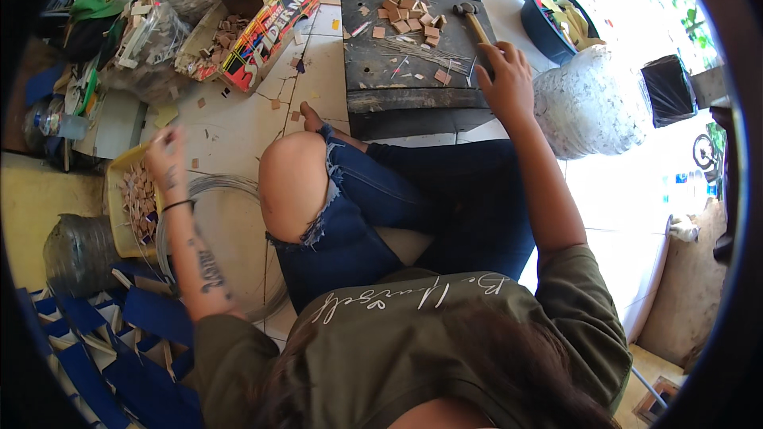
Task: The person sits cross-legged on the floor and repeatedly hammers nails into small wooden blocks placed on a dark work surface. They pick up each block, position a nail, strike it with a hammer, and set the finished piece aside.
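At the left, my left hand (pixel 165 155) is over the far edge of a yellow tub (pixel 119 230) of small brown wooden pieces (pixel 137 199). Motion blurs its fingers, so I cannot see whether they hold anything. My right hand (pixel 509 83) rests at the right edge of a dark low board (pixel 381 101), fingers loosely apart beside the end of a hammer's handle (pixel 477 28). The hammer lies on the board, its dark head pointing away from me. Small brown square pieces (pixel 409 14) are heaped beside it, with thin wire lengths (pixel 421 52) nearer me.
A coil of wire (pixel 214 183) lies left of my knee. Blue-and-white box-like pieces (pixel 151 357) fill the lower left. A printed carton (pixel 270 24) holds more brown pieces. Right of the board stand a dark blue basin (pixel 536 24) and a stuffed clear bag (pixel 592 103).
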The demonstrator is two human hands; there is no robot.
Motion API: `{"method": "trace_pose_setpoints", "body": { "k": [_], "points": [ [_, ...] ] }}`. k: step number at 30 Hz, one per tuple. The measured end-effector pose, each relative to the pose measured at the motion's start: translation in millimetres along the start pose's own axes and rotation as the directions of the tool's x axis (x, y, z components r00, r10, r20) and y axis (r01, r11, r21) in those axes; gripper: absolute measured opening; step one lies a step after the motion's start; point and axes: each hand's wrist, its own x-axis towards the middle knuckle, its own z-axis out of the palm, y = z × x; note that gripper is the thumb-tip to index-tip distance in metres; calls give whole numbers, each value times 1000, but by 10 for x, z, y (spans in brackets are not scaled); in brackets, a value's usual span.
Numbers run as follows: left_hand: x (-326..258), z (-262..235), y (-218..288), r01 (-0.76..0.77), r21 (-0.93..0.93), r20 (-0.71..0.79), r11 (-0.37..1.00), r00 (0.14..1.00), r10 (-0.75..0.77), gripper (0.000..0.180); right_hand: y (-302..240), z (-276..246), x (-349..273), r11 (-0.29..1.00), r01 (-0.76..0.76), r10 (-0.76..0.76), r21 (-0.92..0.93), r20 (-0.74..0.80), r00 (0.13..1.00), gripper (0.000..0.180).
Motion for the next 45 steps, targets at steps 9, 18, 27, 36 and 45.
{"method": "trace_pose_setpoints", "body": {
  "k": [9,18,27,36,45],
  "points": [
    [205,-1364,-1575,229,723,-41,651,956,-290,34,-487,273,484,975,185,-210,125,230,950,18],
    [544,627,752,-506,19,99,862,859,502,35,-294,232,513,837,-65,-24,544,154,988,11],
    [256,2227,2707,-479,-182,291,859,808,512,34,-289,2,180,40,-431,193,901,417,888,20],
    [173,2277,2814,-291,-453,329,843,824,461,20,-182,29,32,57,-474,164,879,460,872,11],
    [-535,1588,2876,-420,-597,263,683,702,662,10,-318,-80,-83,95,-433,135,897,419,898,9]
  ]
}}
